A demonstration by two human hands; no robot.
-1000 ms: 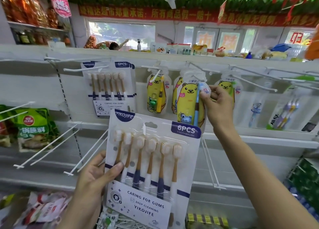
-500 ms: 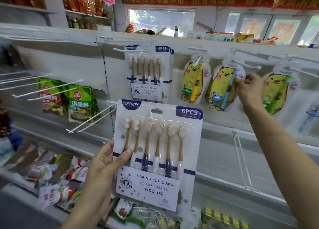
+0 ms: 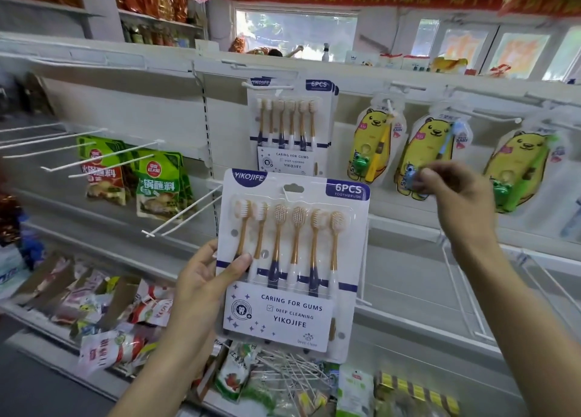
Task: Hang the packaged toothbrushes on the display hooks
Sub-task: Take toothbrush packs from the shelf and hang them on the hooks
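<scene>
Right hand [image 3: 459,203] has dropped from the yellow bear-print toothbrush pouch [image 3: 424,156], fingers loosely curled, grip unclear through blur, while left hand [image 3: 201,287] pinches the white six-brush card pack [image 3: 292,259] upright by its edge, hang-hole up for hooking.

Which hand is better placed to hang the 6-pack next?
Left, probably. The left hand already grips the YIKOJIFE 6-pack, held upright below the hook carrying matching packs. The right hand is at the yellow bear pack.
</scene>
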